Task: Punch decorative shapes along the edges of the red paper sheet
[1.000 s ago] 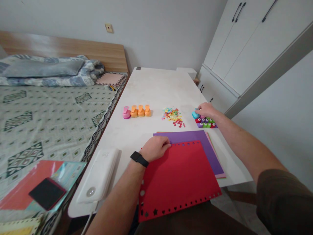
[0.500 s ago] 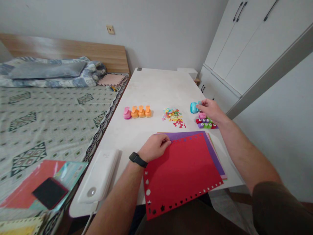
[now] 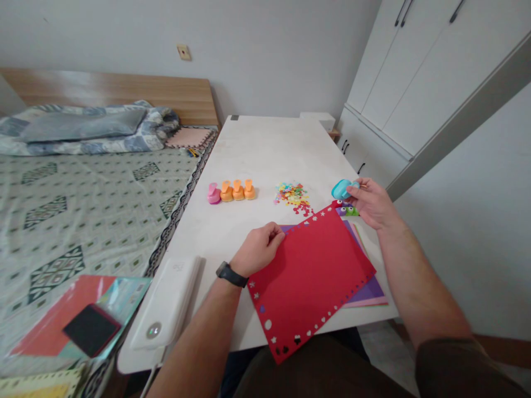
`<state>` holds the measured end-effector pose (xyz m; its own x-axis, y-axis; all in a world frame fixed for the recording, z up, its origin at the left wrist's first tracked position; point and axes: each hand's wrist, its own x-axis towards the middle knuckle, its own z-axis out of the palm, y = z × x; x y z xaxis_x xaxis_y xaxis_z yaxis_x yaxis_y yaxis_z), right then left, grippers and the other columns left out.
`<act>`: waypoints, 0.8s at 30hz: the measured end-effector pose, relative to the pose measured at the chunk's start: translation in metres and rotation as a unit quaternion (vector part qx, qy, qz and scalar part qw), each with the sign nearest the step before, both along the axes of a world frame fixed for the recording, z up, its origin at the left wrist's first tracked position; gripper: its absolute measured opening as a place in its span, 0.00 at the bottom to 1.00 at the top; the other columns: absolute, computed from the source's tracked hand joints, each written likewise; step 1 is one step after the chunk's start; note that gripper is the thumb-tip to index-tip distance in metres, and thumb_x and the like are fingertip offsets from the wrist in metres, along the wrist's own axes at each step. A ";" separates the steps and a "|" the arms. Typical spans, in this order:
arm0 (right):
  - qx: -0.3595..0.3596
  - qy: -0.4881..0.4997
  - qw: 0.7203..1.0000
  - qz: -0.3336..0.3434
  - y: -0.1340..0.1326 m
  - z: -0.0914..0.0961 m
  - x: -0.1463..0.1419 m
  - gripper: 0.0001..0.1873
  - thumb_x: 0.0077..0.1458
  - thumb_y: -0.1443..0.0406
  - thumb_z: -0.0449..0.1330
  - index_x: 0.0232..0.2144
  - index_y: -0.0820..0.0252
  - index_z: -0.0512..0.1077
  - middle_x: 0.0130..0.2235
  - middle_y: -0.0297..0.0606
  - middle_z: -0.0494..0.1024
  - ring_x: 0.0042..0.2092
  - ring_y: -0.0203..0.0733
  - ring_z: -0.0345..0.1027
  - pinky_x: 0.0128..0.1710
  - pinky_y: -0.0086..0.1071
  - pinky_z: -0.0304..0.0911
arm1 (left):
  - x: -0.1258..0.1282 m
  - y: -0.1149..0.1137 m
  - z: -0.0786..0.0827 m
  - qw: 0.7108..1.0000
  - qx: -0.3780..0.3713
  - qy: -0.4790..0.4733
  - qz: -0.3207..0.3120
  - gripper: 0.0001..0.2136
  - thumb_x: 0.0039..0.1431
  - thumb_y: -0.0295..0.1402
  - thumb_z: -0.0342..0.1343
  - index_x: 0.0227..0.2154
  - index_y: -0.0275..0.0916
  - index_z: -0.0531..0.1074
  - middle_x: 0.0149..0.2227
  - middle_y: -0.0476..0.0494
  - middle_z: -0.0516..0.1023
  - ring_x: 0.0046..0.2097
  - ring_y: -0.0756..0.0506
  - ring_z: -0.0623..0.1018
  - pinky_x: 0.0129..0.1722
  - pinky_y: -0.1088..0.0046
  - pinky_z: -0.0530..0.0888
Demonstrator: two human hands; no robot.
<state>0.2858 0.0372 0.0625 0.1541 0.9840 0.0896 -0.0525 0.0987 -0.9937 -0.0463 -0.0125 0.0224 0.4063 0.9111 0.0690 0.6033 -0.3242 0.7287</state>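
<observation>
**White table, red sheet angled toward the punch hand**

White table [image 3: 265, 143] runs away from the camera, with a bed [image 3: 62, 182] along its left side and a wardrobe [image 3: 415, 72] off to the right. Starting at the left edge, a white device [image 3: 166, 301] lies near the corner. Further out sits a row of pink and orange punches [image 3: 231, 190], untouched, well apart from either hand.

Now the left hand [image 3: 259, 249]: fingers curled shut on the far left edge of the red sheet [image 3: 315, 271], pinning it to the table. Beyond it, a little heap of coloured cut-outs [image 3: 292, 196]. The red sheet sits skewed on a purple sheet [image 3: 373, 288]. Its long axis climbs from the near edge of the table up and to the right, and its far corner points straight at the other hand.

And there's the blue punch [image 3: 342, 189], gripped in the fingertips of the right hand [image 3: 373, 202], just beyond that far corner and above a cluster of small punches [image 3: 347, 210]. So the right hand is the nearer one to the punched border, and the left only anchors the sheet
</observation>
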 end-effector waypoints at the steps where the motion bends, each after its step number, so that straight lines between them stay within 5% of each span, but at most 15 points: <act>1: -0.009 0.011 1.000 0.004 -0.001 -0.003 0.001 0.27 0.40 0.55 0.78 0.39 0.48 0.70 0.36 0.31 0.80 0.37 0.43 0.78 0.40 0.42 0.74 | 0.000 0.000 0.000 1.000 -0.001 -0.001 0.002 0.11 0.70 0.40 0.49 0.37 0.40 0.72 0.32 0.47 0.78 0.34 0.46 0.76 0.34 0.71 0.67; 9: -0.063 0.044 0.995 0.061 -0.005 -0.019 0.004 0.20 0.47 0.57 0.76 0.41 0.53 0.79 0.41 0.36 0.83 0.40 0.41 0.77 0.41 0.36 0.73 | 0.002 0.001 -0.001 1.000 -0.008 -0.002 0.028 0.12 0.71 0.42 0.49 0.36 0.41 0.71 0.31 0.49 0.77 0.32 0.46 0.75 0.33 0.70 0.65; 24: -0.082 0.036 0.995 0.048 -0.005 -0.025 0.003 0.18 0.49 0.54 0.75 0.38 0.56 0.79 0.39 0.39 0.84 0.39 0.41 0.76 0.38 0.35 0.72 | 0.004 0.000 -0.001 0.999 -0.017 -0.022 0.038 0.13 0.70 0.44 0.50 0.36 0.41 0.71 0.30 0.50 0.76 0.31 0.47 0.73 0.33 0.70 0.64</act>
<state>0.2887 0.0323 0.0375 0.0595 0.9948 -0.0820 -0.1252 -0.0741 -0.9894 -0.0426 -0.0126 0.0216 0.3339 0.9411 0.0541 0.5917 -0.2539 0.7651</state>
